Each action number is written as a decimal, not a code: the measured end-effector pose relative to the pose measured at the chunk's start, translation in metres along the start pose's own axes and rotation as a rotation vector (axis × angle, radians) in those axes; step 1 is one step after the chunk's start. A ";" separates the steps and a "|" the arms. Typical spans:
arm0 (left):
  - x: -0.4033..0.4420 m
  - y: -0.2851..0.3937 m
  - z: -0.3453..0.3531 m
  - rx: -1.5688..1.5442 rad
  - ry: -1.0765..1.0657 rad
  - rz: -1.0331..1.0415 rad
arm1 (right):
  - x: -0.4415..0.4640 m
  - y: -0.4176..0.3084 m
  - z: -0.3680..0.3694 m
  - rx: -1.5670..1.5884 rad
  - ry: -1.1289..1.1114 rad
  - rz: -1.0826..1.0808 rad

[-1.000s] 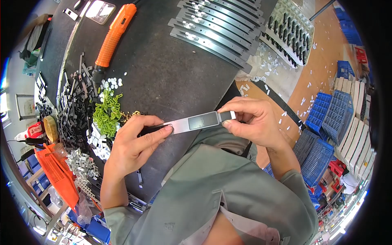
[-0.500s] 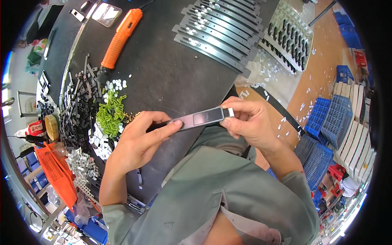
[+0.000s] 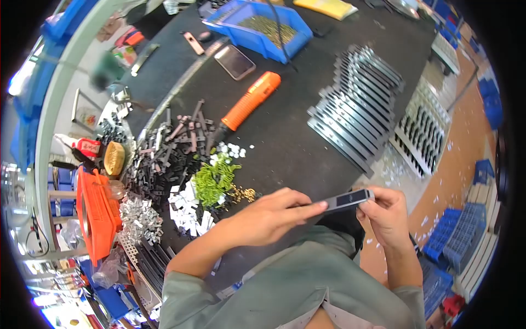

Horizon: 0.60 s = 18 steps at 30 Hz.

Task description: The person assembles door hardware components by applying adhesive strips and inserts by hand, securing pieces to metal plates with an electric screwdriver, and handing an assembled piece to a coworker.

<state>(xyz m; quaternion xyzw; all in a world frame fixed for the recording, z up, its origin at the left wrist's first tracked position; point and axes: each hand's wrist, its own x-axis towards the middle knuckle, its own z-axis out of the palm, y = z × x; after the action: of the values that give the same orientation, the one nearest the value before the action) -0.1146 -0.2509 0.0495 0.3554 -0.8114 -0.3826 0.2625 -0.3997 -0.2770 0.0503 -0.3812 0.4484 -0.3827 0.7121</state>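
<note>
Bar (image 3: 347,200): held before you, between your hands. Your left hand (image 3: 274,217) grips its left end; your right hand (image 3: 387,215) pinches its right end. Step appears to be two-handed handling; next move calls for even support.

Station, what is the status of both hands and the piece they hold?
Left hand and right hand: at opposite ends of slim piece. Nothing seen blocking it. Orange tool lies apart on worktable.
</note>
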 end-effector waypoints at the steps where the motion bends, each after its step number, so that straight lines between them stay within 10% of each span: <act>1: 0.002 0.002 0.000 -0.005 -0.011 0.008 | 0.001 0.000 0.001 0.003 0.023 -0.034; 9: 0.012 0.002 0.019 0.001 0.065 0.057 | 0.008 -0.037 -0.015 -0.201 -0.121 -0.013; 12: 0.024 -0.018 0.051 -0.111 0.317 0.133 | 0.008 -0.082 -0.007 -0.709 -0.272 -0.403; 18: 0.018 -0.034 0.060 0.106 0.374 0.265 | 0.005 -0.098 0.013 -0.936 -0.416 -0.497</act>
<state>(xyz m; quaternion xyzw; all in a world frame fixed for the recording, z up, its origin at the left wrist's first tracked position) -0.1547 -0.2542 -0.0093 0.3238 -0.8072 -0.2291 0.4371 -0.4056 -0.3195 0.1394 -0.8175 0.3173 -0.2163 0.4293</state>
